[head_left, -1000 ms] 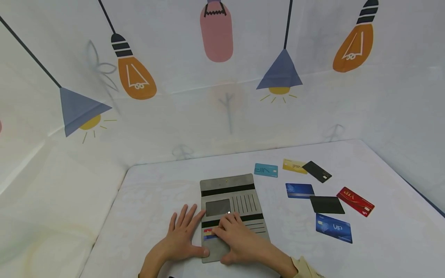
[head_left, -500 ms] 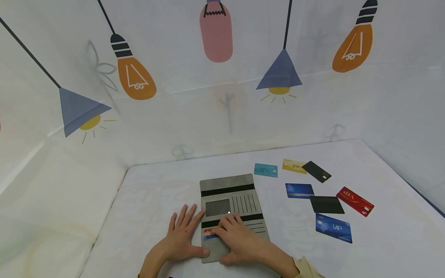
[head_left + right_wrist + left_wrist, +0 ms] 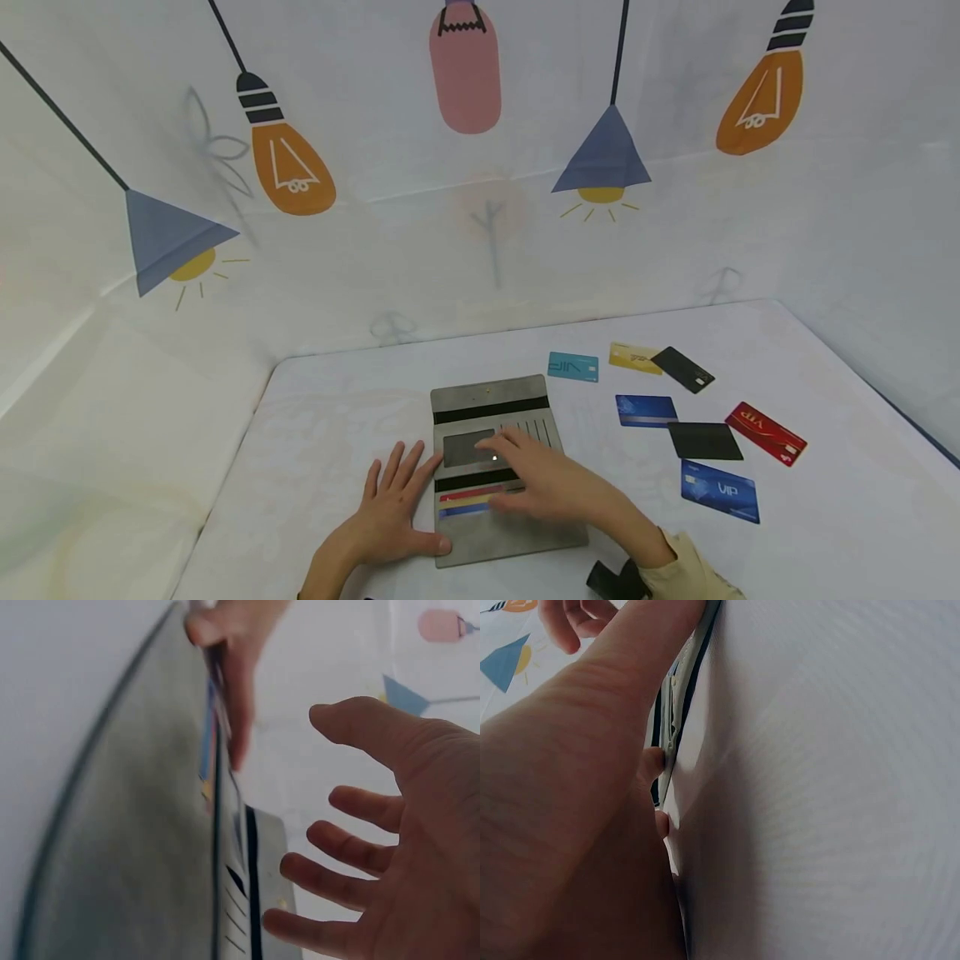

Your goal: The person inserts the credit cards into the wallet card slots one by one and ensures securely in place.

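Fingers of my left hand (image 3: 393,517) are lying flat, pressing the grey wallet (image 3: 498,467) at table centre; my right hand (image 3: 551,483) is hovering open above its slots. "VIP" is showing on the blue card (image 3: 720,492) at three o'clock.

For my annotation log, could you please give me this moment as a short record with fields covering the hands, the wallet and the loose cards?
Left hand: left hand lies flat, fingers spread, pressing the left edge of the open grey fabric wallet.
Right hand: right hand hovers over the wallet's middle, fingers relaxed, holding nothing.
Wallet: unfolded on the white table; red, yellow and blue card edges show in its lower slots.
Loose cards: seven to the right, among them a red VIP card and a teal card.
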Demonstrator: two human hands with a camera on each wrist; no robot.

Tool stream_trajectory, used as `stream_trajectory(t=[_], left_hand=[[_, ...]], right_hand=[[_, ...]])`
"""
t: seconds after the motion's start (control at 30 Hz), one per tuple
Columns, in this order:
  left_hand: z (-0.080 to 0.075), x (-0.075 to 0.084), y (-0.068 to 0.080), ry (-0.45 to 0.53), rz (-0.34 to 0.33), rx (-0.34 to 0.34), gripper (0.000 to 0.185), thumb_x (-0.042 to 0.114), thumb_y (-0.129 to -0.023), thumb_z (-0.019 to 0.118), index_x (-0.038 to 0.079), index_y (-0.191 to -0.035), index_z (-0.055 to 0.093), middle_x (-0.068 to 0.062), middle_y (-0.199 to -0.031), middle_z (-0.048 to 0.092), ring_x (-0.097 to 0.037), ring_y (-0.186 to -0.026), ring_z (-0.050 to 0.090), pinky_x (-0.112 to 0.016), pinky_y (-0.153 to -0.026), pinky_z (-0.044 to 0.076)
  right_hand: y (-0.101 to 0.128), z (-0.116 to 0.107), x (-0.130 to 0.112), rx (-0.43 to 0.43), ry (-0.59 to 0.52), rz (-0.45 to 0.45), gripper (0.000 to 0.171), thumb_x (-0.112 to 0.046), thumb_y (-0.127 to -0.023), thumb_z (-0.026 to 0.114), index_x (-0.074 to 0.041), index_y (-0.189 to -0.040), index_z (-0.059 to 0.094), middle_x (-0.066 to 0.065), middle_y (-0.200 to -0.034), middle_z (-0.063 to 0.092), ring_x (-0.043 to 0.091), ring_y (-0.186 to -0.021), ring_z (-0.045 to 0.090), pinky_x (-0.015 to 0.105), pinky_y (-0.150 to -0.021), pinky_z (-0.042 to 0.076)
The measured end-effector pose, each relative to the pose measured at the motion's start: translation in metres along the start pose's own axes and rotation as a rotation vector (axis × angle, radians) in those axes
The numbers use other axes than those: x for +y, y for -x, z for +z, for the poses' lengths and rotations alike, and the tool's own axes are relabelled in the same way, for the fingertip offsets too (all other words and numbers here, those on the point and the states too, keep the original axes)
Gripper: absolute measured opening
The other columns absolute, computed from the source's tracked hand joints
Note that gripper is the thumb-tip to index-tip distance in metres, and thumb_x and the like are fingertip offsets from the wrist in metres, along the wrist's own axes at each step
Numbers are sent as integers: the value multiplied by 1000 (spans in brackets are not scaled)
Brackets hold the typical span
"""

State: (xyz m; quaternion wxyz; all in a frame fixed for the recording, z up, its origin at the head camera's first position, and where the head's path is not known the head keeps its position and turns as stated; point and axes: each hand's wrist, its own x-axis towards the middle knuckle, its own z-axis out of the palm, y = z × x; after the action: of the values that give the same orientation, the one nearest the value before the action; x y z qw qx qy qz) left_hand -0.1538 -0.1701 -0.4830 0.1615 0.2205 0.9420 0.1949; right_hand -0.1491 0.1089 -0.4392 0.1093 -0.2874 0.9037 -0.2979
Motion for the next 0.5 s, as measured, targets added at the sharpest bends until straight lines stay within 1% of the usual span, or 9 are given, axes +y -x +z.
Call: stream_trajectory(t=[0.13, 0.2, 0.3, 0.4, 0.5], left_hand=[[0, 0, -1, -2, -1, 3, 113, 79, -69, 68, 25, -158, 24, -10, -167, 9, -38, -152, -5, -67, -113, -8], [1, 0, -1, -6, -5, 3, 113, 79, -68, 68, 26, -158, 24, -10, -167, 9, -38, -152, -5, -67, -113, -8], [1, 0, -1, -9, -9, 1, 113, 80, -68, 68, 26, -158, 24, -9, -167, 9, -38, -152, -5, -67, -113, -8], [1, 1, -1, -7, -12, 0, 113, 79, -68, 68, 26, -158, 24, -9, -167, 9, -38, -152, -5, -67, -113, -8], [1, 2, -1, -4, -14, 2, 113, 78, -68, 70, 26, -157, 24, -9, -167, 9, -38, -152, -5, -67, -113, -8]], right_hand=[[4, -19, 10, 61, -42, 1, 61, -37, -93, 68, -18, -145, 45, 4, -138, 47, 22, -117, 56, 45, -97, 51], [7, -29, 15, 103, -67, -3, 60, -37, -94, 68, -18, -146, 44, 5, -138, 47, 24, -121, 54, 47, -99, 49], [11, -43, 25, 171, -104, 16, 59, -36, -94, 67, -18, -146, 44, 6, -138, 47, 28, -127, 51, 51, -101, 47], [15, -54, 38, 255, -119, 25, 57, -33, -94, 68, -17, -144, 46, 7, -137, 49, 31, -125, 52, 55, -99, 46], [17, -64, 56, 364, -107, 26, 51, -27, -95, 68, -14, -141, 49, 8, -133, 52, 33, -122, 53, 58, -97, 46]])
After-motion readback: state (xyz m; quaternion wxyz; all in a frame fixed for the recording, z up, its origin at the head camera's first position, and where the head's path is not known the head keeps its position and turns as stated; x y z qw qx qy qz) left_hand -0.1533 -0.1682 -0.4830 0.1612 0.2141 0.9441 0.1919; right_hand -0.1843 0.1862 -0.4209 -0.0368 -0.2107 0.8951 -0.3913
